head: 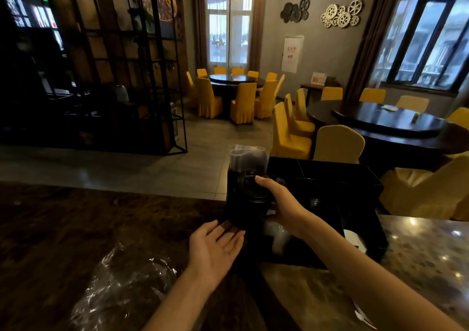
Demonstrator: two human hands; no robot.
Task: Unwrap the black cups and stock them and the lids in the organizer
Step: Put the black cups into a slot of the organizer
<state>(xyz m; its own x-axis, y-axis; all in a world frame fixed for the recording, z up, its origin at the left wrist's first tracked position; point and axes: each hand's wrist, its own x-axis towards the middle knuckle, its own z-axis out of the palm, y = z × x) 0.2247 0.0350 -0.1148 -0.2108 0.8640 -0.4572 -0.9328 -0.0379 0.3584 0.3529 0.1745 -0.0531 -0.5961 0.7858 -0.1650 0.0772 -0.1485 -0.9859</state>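
Nearest me, on the dark counter [63, 224], lies one crumpled clear wrapper [121, 277] at near left. I judge it came off the cups, so the unwrapping looks at least partly done.

Just beyond it my left hand [215, 249] is palm up, fingers straight and close together, their tips under the foot of the black stack. It holds nothing.

My right hand [276, 203] grips the top of a stack of black cups [247, 203], fingers curled round what looks like a black lid on its rim. The stack stands at the left edge of the organizer [355, 178]; I cannot tell whether it is already seated in a slot.

Behind it a second stack, the sleeve [250, 156], still wears clear plastic at its top. So I count two stacks, one wrapper off and one on.

The organizer is a single black tray with several compartments; something pale sits in its near part, too dim to name. I judge stocking is under way, with unwrapping and lids left.
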